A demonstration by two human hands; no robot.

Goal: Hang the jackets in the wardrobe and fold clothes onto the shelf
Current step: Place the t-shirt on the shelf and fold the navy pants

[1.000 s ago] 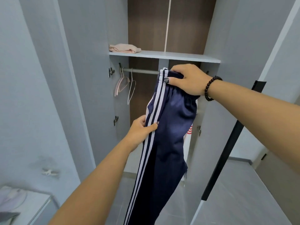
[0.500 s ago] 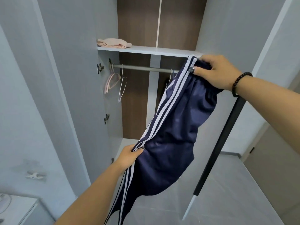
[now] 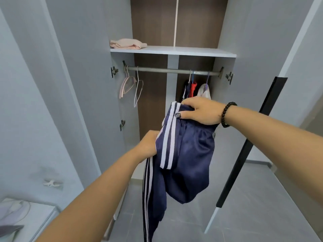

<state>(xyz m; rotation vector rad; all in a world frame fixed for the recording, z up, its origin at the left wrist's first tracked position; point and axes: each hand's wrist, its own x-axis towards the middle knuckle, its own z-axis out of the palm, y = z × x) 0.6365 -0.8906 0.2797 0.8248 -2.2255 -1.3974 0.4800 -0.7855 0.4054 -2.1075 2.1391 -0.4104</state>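
Navy track trousers with white side stripes hang in mid-air in front of the open wardrobe. My right hand grips their waistband at the top. My left hand holds the fabric lower down at the left, where the trousers are doubled over; its fingers are hidden behind the cloth. The legs dangle below toward the floor. The white shelf carries a folded pink garment at its left end. Jackets hang at the right of the rail.
Empty pink and white hangers hang at the rail's left end. Both wardrobe doors stand open; the right door has a long black handle. A white surface with pale clothing lies at the lower left. Grey floor tiles lie below.
My right hand has lowered the waistband and my left hand has risen toward it, so the trousers now fold over. The hanging jackets have come into sight.
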